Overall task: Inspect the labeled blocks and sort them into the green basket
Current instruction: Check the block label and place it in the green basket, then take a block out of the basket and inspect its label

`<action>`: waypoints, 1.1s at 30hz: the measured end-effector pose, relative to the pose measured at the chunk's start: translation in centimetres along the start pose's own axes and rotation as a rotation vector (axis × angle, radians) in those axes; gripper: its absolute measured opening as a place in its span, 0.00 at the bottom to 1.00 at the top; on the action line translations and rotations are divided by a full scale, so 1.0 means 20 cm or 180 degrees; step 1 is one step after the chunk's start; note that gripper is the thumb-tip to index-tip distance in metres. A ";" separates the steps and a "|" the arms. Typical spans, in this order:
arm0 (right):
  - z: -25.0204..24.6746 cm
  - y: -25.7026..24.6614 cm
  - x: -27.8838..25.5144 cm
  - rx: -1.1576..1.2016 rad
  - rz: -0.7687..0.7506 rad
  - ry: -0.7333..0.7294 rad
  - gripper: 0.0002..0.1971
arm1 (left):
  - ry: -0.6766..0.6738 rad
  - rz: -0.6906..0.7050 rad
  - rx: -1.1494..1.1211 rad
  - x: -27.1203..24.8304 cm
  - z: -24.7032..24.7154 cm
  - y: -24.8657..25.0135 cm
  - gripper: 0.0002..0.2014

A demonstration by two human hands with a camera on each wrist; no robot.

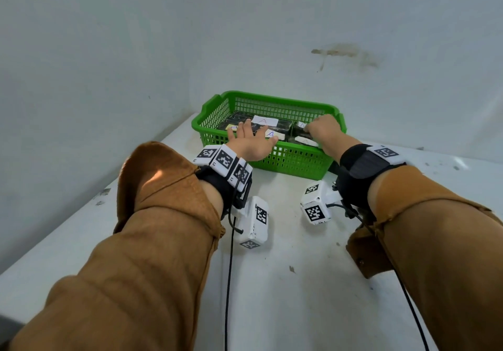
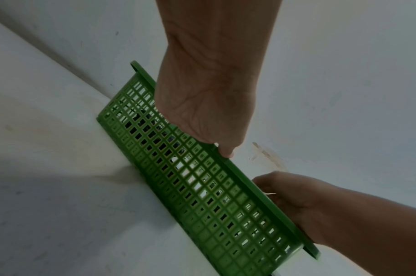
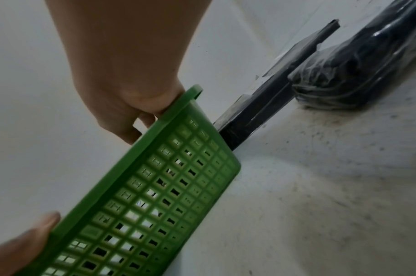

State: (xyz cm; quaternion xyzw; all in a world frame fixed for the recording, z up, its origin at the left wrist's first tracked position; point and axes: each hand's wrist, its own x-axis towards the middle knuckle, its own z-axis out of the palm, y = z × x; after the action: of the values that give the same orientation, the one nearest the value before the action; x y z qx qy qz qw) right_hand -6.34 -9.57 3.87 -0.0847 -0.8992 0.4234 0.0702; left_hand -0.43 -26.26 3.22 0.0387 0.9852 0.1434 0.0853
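Note:
The green basket [image 1: 294, 160] stands on the white table near the wall corner. Several dark blocks with white "A" labels [image 1: 264, 121] lie inside it. My left hand [image 1: 251, 137] reaches over the near rim with its fingers spread above the blocks and its thumb on the rim; it holds nothing. My right hand [image 1: 313, 130] is curled over the basket's right end, and its fingers grip a dark labeled block [image 1: 298, 132] there. In the wrist views both hands, left hand [image 2: 209, 93] and right hand [image 3: 131, 84], pass over the mesh wall [image 2: 178, 168] [image 3: 166, 186], with their fingertips hidden behind the rim.
The basket sits close to the grey back wall [image 1: 272, 37]. A black bar [image 3: 261, 112] and a plastic-wrapped dark bundle [image 3: 367, 65] lie just right of the basket. Bare white table [image 1: 285, 282] stretches in front, between my forearms.

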 end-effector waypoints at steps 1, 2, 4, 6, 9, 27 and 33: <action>-0.03 0.01 -0.02 0.0256 -0.0106 0.0115 0.13 | 0.0012 -0.0004 0.0021 0.00 0.00 0.00 0.30; -0.06 0.01 -0.05 0.0514 -0.0198 0.0279 0.16 | 0.0030 -0.0016 0.0043 0.00 0.00 0.00 0.30; -0.14 0.04 -0.11 0.0766 -0.0345 0.0516 0.17 | 0.0076 -0.0073 0.0101 -0.01 0.01 0.02 0.30; -0.24 0.08 -0.18 0.0777 -0.0381 0.0729 0.16 | 0.0134 -0.0164 0.0146 -0.03 0.01 0.06 0.29; -0.40 0.18 -0.29 0.0732 -0.0303 0.0958 0.14 | 0.0364 -0.0246 0.0156 -0.04 0.06 0.13 0.26; -0.74 0.71 -0.64 -0.2422 0.0490 -0.0892 0.35 | 0.0052 0.1451 -0.0825 -0.24 0.52 0.80 0.23; -0.75 0.75 -0.75 -0.1350 0.0311 -0.0613 0.27 | -0.0012 0.0959 -0.2211 -0.26 0.51 0.88 0.23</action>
State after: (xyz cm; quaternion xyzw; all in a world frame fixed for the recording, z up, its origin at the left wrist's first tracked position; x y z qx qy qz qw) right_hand 12.63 7.96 0.90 -0.1003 -0.9654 0.2341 -0.0558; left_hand 7.50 -7.16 -0.40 0.1523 0.8610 0.4797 0.0732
